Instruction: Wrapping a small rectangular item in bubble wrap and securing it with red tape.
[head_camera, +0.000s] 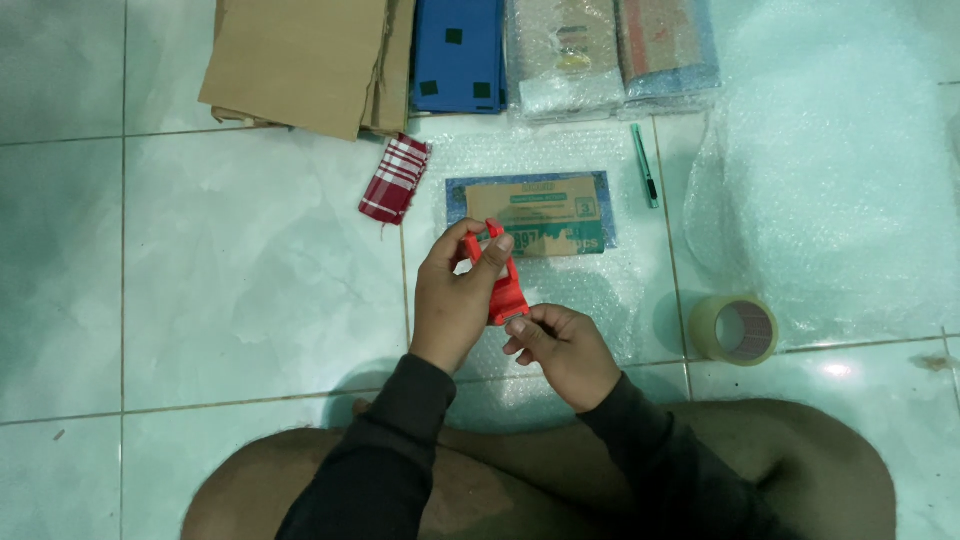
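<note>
The red tool (500, 280) is partly covered by the fingers of the left hand (455, 300) and right hand (565, 350). The cardboard sheets (300, 60), blue box (458, 55) and wrapped parcels (610, 50) are cut off by the top edge.

Both arms wear long, dark grey knit sleeves ending at the wrists. The left hand (452, 300) and right hand (565, 350) are bare, without rings.

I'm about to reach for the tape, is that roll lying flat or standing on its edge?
Lying flat. The clear tape roll rests on its side on the tiled floor, its round core hole facing up at the camera.
</note>
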